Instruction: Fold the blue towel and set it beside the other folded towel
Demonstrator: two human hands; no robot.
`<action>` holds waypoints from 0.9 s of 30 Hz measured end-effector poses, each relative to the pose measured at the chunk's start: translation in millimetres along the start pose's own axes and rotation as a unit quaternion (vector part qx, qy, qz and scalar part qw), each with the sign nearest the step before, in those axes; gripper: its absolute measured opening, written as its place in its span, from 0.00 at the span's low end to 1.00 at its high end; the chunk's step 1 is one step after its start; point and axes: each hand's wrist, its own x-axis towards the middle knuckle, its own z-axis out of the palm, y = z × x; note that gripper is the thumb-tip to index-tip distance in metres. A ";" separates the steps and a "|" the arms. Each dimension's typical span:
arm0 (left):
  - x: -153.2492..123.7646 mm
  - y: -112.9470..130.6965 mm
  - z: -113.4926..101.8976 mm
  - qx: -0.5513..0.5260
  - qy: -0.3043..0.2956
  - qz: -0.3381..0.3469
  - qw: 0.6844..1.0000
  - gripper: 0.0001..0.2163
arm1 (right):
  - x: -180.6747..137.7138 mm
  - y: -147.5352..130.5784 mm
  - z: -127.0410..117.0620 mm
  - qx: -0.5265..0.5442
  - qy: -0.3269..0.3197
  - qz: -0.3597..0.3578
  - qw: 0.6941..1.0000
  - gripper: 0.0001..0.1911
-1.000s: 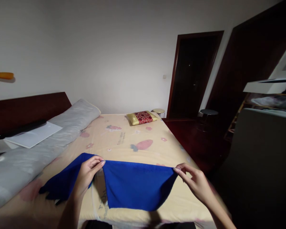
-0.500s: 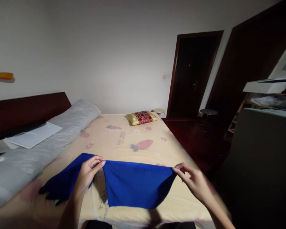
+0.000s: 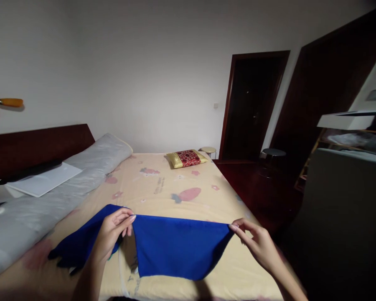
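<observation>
A bright blue cloth (image 3: 175, 246) hangs stretched between my hands above the near end of the bed (image 3: 163, 188). My left hand (image 3: 113, 234) pinches its top edge at one corner, and the rest of the cloth trails off to the left onto the sheet. My right hand (image 3: 258, 242) pinches the other top corner with thumb and forefinger. The top edge runs taut and almost level between the two hands. The lower part of the cloth droops onto the cream sheet printed with pink fish.
A long grey bolster (image 3: 50, 196) lies along the bed's left side with a white board (image 3: 44, 179) on it. A small red and gold pillow (image 3: 186, 159) sits at the far end. Two stools (image 3: 272, 152) and a dark doorway (image 3: 253, 104) stand beyond.
The view has tilted slightly, and both hands with the cloth sit a little lower in the picture. The grip on both corners is unchanged.
</observation>
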 end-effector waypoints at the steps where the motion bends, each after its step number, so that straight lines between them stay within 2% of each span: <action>1: -1.9 2.1 -2.1 -0.005 0.001 -0.003 1.000 0.14 | -0.9 -1.5 -2.5 0.005 0.005 -0.001 1.000 0.19; 7: -11.4 10.5 -12.6 -0.008 0.019 -0.003 1.000 0.15 | -7.2 -12.5 -17.5 0.033 0.046 -0.010 0.998 0.18; 12: -5.9 0.8 -13.4 0.006 -0.020 -0.009 1.000 0.14 | -3.3 -12.4 -14.3 0.038 0.044 0.002 0.998 0.20; 14: -2.0 -4.5 -12.1 0.006 -0.063 -0.031 0.998 0.15 | 0.4 -7.8 -8.4 0.052 0.020 0.021 0.998 0.21; 17: 3.7 -12.9 -8.5 0.001 -0.134 -0.080 0.988 0.14 | 5.8 5.0 2.8 0.111 -0.058 0.080 0.989 0.23; 19: 8.0 -20.5 -3.7 -0.006 -0.147 -0.111 0.983 0.14 | 8.9 16.7 10.9 0.157 -0.115 0.134 0.972 0.24; 21: 13.4 -31.2 4.1 -0.021 -0.138 -0.135 0.981 0.15 | 11.9 28.6 19.3 0.181 -0.136 0.171 0.959 0.25; 23: 19.2 -44.1 15.0 -0.045 -0.122 -0.139 0.982 0.16 | 13.8 37.5 27.4 0.179 -0.109 0.160 0.965 0.25; 24: 21.5 -50.2 21.1 -0.063 -0.098 -0.125 0.985 0.16 | 13.9 39.8 30.7 0.173 -0.070 0.133 0.973 0.24; 27: 23.2 -60.1 37.9 -0.125 0.048 -0.007 0.991 0.16 | 10.0 37.0 35.0 0.146 0.115 0.023 0.982 0.21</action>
